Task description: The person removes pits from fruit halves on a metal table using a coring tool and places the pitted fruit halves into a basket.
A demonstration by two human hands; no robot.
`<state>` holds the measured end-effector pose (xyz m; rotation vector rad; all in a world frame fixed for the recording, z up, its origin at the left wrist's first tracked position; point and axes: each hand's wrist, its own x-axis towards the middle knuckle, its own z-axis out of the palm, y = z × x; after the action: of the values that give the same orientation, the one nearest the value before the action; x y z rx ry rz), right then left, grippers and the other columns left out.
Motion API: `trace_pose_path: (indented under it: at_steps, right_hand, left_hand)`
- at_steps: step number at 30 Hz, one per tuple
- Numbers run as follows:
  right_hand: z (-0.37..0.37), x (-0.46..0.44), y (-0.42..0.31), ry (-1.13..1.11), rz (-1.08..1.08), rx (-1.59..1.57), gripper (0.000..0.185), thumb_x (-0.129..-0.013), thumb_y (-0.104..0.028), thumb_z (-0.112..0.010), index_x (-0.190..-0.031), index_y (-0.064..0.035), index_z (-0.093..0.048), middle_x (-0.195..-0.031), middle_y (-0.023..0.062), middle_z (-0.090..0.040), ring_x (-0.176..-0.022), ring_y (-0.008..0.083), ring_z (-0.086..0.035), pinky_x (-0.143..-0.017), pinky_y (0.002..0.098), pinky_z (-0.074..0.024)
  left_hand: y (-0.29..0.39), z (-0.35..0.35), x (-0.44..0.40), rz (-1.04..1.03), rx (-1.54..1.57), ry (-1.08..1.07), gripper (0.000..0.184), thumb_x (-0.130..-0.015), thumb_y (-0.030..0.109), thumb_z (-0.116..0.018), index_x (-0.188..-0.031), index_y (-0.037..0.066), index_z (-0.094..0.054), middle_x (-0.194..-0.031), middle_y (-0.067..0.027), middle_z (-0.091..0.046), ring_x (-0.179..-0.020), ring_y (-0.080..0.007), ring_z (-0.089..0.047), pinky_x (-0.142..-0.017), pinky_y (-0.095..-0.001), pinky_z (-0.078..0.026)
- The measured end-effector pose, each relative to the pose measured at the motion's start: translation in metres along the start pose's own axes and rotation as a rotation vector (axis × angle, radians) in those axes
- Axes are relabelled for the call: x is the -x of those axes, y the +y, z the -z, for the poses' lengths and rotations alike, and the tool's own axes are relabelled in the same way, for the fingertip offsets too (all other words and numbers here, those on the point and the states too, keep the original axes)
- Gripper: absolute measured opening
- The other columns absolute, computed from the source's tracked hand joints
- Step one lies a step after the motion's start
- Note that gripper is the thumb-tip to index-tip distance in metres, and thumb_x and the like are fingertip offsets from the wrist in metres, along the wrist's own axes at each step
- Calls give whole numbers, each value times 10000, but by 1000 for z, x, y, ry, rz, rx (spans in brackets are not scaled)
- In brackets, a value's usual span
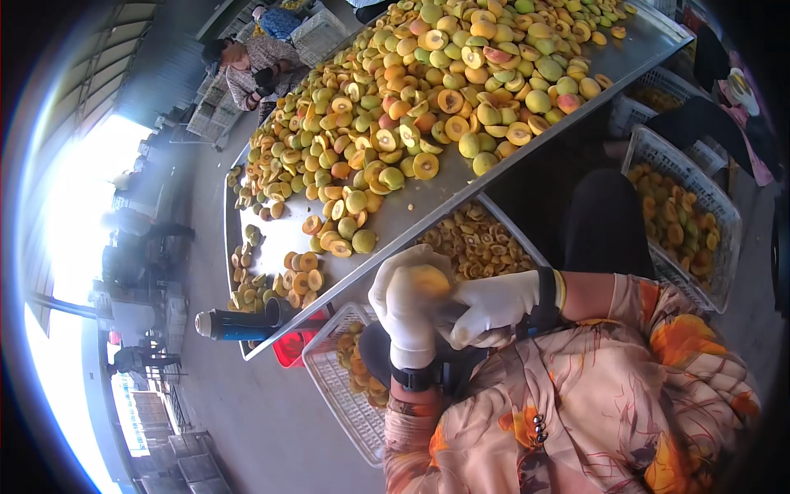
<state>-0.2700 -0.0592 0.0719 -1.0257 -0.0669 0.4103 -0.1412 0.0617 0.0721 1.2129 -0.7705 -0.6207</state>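
Observation:
My left hand (407, 305), in a white glove with a dark wrist strap, is closed around a yellow-orange peach (428, 282), blurred by motion. Beside it, my right hand (494, 306), also gloved in white, has its fingers curled close to the peach. A dark bit shows between the hands, but I cannot make out what the right fingers grip. Beyond both hands, a metal table (395, 218) carries a large heap of whole and halved peaches (387, 140), many with their pits showing.
Below the table edge sits a container of cut peach pieces (477, 239). Crates of peach halves stand at the left (337, 383) and right (691, 214). A red container (292, 347) and a blue-and-black tube (239, 325) are near the table corner. Another person (255, 74) works across the table.

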Motion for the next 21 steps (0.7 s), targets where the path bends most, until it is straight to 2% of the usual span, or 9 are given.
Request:
trace_pose_path:
  at_steps: [4, 9, 11, 13, 15, 16, 17, 19, 21]
  right_hand:
    - [28, -6, 18, -297, -112, -497, 158, -868, -111, -568, -757, -78, -461, -509, -42, -309, -356, 40, -275, -308, 234, -223]
    - [35, -17, 19, -461, -154, -438, 175, -852, -85, -611, -757, -24, -476, -510, -13, -366, -349, 62, -308, -312, 230, -227]
    - [41, -19, 15, -456, -133, -480, 163, -841, -73, -655, -791, 3, -520, -514, 10, -417, -346, 80, -337, -316, 245, -245]
    - [58, -19, 13, -349, -185, -215, 171, -843, -122, -694, -828, -8, -568, -547, 15, -458, -394, 89, -394, -363, 251, -300]
    - [77, -24, 25, -79, -148, 360, 257, -852, -260, -735, -939, -32, -654, -707, 22, -595, -605, 105, -552, -564, 267, -452]
    - [89, -27, 30, 58, -406, 621, 284, -852, -265, -691, -992, -18, -682, -821, 86, -694, -740, 201, -666, -683, 353, -519]
    - [107, -26, 62, 227, -353, 1106, 333, -838, -266, -641, -1039, -7, -696, -953, 190, -733, -905, 331, -712, -795, 442, -537]
    - [125, -29, 82, 357, -518, 1165, 372, -841, -255, -595, -1092, 9, -671, -1051, 257, -710, -1001, 408, -688, -886, 494, -530]
    - [122, -33, 76, 353, -473, 1161, 359, -855, -256, -584, -1083, 13, -654, -1068, 267, -704, -1020, 413, -680, -900, 502, -524]
  left_hand:
    - [-19, -5, -7, 69, 214, 45, 416, -936, 260, -579, -1182, -74, -611, -986, -180, -717, -800, -209, -666, -738, -310, -547]
    - [-28, 4, -3, 330, 555, 112, 529, -1035, 417, -591, -1281, -52, -567, -1046, -136, -700, -899, -216, -679, -807, -312, -564]
    - [-41, 28, 5, 186, 356, 246, 484, -1062, 384, -545, -1277, -49, -573, -1038, -133, -700, -908, -217, -680, -806, -330, -574]
    - [-32, 62, 14, 95, 80, 347, 472, -1064, 383, -517, -1193, -59, -625, -1018, -138, -704, -911, -221, -681, -802, -340, -573]
    - [-9, 116, 32, 224, -152, 435, 333, -1004, 250, -589, -1044, -64, -692, -973, -116, -705, -887, -210, -679, -779, -325, -563]
    - [-9, 145, 40, 307, -281, 536, 307, -983, 220, -616, -1064, -66, -695, -975, -119, -710, -872, -203, -673, -771, -313, -543]
    - [-10, 172, 46, 368, -564, 502, 318, -978, 219, -626, -1091, -71, -693, -962, -140, -713, -853, -198, -667, -774, -306, -528]
    - [-9, 203, 39, 430, -1230, 431, 323, -950, 205, -665, -1121, -67, -688, -988, -165, -709, -899, -238, -675, -818, -331, -527]
    - [-28, 239, 11, 267, -1374, 417, 353, -925, 195, -688, -1165, -63, -671, -1044, -180, -700, -955, -277, -669, -854, -372, -525]
